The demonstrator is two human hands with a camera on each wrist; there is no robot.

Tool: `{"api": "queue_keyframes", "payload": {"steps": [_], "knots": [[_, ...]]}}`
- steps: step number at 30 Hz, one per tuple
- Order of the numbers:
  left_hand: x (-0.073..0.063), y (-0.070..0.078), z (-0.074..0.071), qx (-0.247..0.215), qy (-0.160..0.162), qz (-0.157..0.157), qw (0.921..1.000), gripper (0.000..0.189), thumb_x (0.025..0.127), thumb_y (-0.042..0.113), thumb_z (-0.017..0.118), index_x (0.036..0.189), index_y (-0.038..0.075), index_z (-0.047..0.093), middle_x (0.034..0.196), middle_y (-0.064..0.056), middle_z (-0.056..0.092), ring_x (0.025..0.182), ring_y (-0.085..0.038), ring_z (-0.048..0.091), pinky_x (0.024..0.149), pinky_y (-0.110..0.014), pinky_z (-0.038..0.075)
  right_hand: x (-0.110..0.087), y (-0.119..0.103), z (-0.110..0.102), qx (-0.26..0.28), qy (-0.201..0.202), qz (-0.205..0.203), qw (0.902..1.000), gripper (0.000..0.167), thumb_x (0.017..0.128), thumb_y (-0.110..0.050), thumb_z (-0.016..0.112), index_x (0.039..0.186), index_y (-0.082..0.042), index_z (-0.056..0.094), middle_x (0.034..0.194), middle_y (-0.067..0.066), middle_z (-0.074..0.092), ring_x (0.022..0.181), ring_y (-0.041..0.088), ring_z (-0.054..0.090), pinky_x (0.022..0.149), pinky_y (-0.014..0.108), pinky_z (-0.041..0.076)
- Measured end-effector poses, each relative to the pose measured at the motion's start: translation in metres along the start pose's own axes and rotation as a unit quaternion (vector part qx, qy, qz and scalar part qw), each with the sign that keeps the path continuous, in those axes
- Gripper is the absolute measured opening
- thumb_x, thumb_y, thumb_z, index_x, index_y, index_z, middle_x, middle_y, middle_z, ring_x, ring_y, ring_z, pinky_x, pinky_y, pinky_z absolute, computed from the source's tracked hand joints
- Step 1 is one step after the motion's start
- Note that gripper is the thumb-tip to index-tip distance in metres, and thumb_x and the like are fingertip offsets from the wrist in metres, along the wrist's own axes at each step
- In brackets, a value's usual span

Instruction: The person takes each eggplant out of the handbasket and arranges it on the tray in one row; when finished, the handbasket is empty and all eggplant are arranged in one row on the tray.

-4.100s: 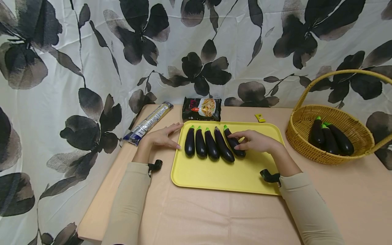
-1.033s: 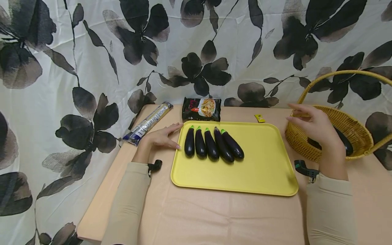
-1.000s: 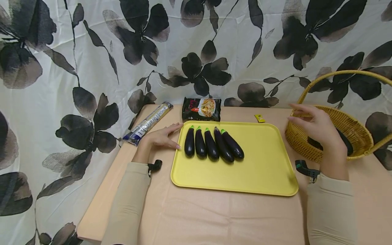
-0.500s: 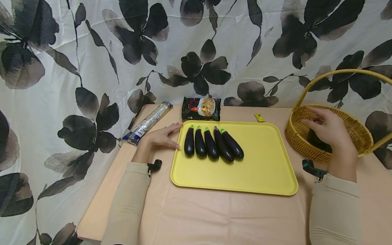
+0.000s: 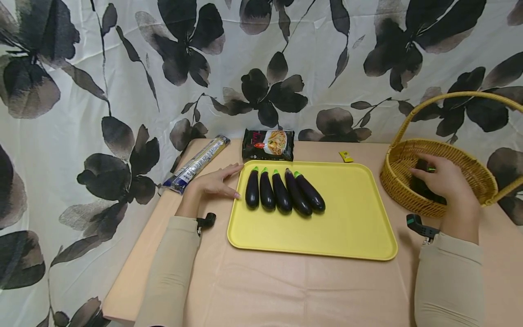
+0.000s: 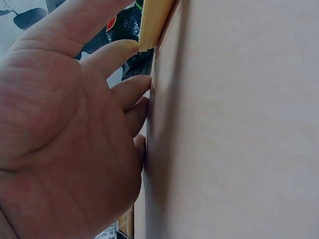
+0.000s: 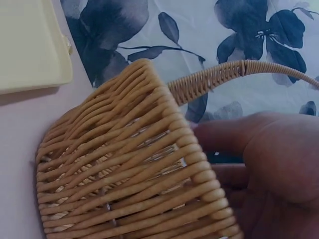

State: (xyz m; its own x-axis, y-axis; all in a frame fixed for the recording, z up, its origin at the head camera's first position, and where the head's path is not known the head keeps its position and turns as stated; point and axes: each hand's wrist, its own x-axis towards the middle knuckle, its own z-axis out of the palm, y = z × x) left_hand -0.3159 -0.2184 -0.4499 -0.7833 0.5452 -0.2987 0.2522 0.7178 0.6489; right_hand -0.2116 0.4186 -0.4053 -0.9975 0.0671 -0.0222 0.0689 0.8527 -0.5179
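Observation:
My right hand is inside the wicker basket, thumb and fingers around a dark purple eggplant. A green stem shows beside the thumb; the hand covers the other eggplants there. In the right wrist view, the basket wall hides my fingertips. My left hand lies at the left edge of the yellow tray, fingers extended, with thumb and fingertips touching its rim. Several eggplants lie side by side on the tray's left half, green stems pointing away from me.
Behind the tray is a black food packet with a noodle picture. A long silver-and-blue packet lies at the back left, and a small yellow sachet near the tray's far edge. The basket's tall handle arches over it.
My right hand has left the rightmost eggplant on the tray, which now lies against its neighbour, and moved right and down into the basket. The left hand has stayed put.

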Motion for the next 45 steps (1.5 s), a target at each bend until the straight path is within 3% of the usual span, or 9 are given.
{"api": "queue_keyframes", "payload": {"steps": [4, 7, 17, 19, 23, 30, 34, 38, 45], "knots": [[0.0, -0.001, 0.0, 0.002, 0.001, -0.001, 1.0, 0.118, 0.075, 0.051, 0.092, 0.168, 0.033, 0.021, 0.177, -0.001, 0.001, 0.164, -0.029, -0.005, 0.13, -0.06, -0.001, 0.0, 0.002, 0.002, -0.007, -0.012, 0.026, 0.9996, 0.077, 0.109, -0.056, 0.038, 0.164, -0.003, 0.025, 0.154, 0.045, 0.031, 0.136, 0.07, 0.028, 0.104, 0.084, 0.027], [-0.001, -0.001, 0.0, 0.003, 0.002, -0.003, 1.0, 0.118, 0.075, 0.051, 0.092, 0.168, 0.034, 0.021, 0.177, -0.001, 0.001, 0.164, -0.029, -0.005, 0.13, -0.06, -0.001, 0.001, 0.004, 0.004, -0.015, -0.014, 0.029, 0.9994, 0.072, 0.111, -0.049, 0.036, 0.162, 0.001, 0.025, 0.155, 0.045, 0.029, 0.137, 0.071, 0.026, 0.105, 0.084, 0.026], [-0.001, -0.003, 0.001, 0.008, 0.003, -0.005, 1.0, 0.118, 0.075, 0.053, 0.091, 0.167, 0.035, 0.021, 0.177, 0.0, 0.001, 0.164, -0.028, -0.006, 0.13, -0.06, -0.001, 0.005, 0.011, 0.011, -0.032, -0.001, 0.024, 0.9992, 0.056, 0.109, -0.018, 0.05, 0.155, 0.009, 0.035, 0.137, 0.046, 0.045, 0.124, 0.067, 0.041, 0.102, 0.081, 0.036], [-0.001, -0.002, 0.0, 0.008, 0.003, -0.004, 1.0, 0.118, 0.075, 0.053, 0.091, 0.167, 0.035, 0.021, 0.177, -0.001, 0.0, 0.164, -0.029, -0.006, 0.13, -0.06, -0.002, 0.006, 0.011, 0.013, -0.03, -0.005, 0.021, 0.9993, 0.058, 0.108, -0.019, 0.053, 0.154, 0.01, 0.035, 0.134, 0.046, 0.046, 0.121, 0.066, 0.043, 0.1, 0.08, 0.038], [-0.002, -0.001, 0.0, 0.009, 0.004, -0.003, 0.9999, 0.118, 0.075, 0.052, 0.091, 0.167, 0.034, 0.021, 0.177, -0.002, 0.0, 0.164, -0.029, -0.005, 0.13, -0.061, -0.002, 0.009, 0.011, 0.015, -0.023, -0.023, 0.027, 0.9991, 0.065, 0.108, -0.028, 0.055, 0.157, 0.008, 0.031, 0.143, 0.048, 0.04, 0.129, 0.068, 0.037, 0.104, 0.081, 0.034], [-0.002, 0.0, 0.001, 0.008, 0.003, -0.002, 1.0, 0.117, 0.076, 0.05, 0.091, 0.168, 0.033, 0.021, 0.177, -0.002, 0.001, 0.164, -0.029, -0.006, 0.13, -0.06, -0.001, 0.011, 0.01, 0.015, -0.025, -0.072, 0.039, 0.9964, 0.072, 0.11, -0.046, 0.046, 0.162, 0.0, 0.026, 0.155, 0.047, 0.025, 0.14, 0.07, 0.021, 0.106, 0.086, 0.023], [-0.002, 0.001, 0.001, 0.007, 0.001, -0.001, 1.0, 0.117, 0.077, 0.049, 0.091, 0.168, 0.032, 0.02, 0.177, -0.003, 0.0, 0.164, -0.028, -0.006, 0.13, -0.059, -0.003, 0.013, 0.01, 0.015, -0.024, -0.103, 0.028, 0.994, 0.068, 0.112, -0.044, 0.04, 0.163, -0.003, 0.024, 0.157, 0.046, 0.021, 0.143, 0.069, 0.016, 0.108, 0.086, 0.021], [-0.002, 0.001, 0.0, 0.007, 0.001, -0.001, 1.0, 0.117, 0.077, 0.048, 0.091, 0.168, 0.031, 0.02, 0.177, -0.003, 0.0, 0.163, -0.028, -0.007, 0.13, -0.059, -0.005, 0.017, 0.011, 0.016, -0.026, -0.125, 0.01, 0.9918, 0.06, 0.114, -0.032, 0.035, 0.164, -0.003, 0.021, 0.158, 0.046, 0.02, 0.145, 0.069, 0.014, 0.111, 0.084, 0.019], [-0.002, 0.002, 0.0, 0.01, 0.001, -0.005, 0.9999, 0.117, 0.076, 0.05, 0.091, 0.168, 0.033, 0.021, 0.177, -0.003, 0.001, 0.164, -0.029, -0.006, 0.13, -0.06, -0.004, 0.017, 0.017, 0.014, -0.005, -0.126, -0.002, 0.9921, 0.056, 0.114, -0.027, 0.032, 0.164, -0.004, 0.023, 0.157, 0.045, 0.024, 0.147, 0.066, 0.015, 0.113, 0.081, 0.018]]}}
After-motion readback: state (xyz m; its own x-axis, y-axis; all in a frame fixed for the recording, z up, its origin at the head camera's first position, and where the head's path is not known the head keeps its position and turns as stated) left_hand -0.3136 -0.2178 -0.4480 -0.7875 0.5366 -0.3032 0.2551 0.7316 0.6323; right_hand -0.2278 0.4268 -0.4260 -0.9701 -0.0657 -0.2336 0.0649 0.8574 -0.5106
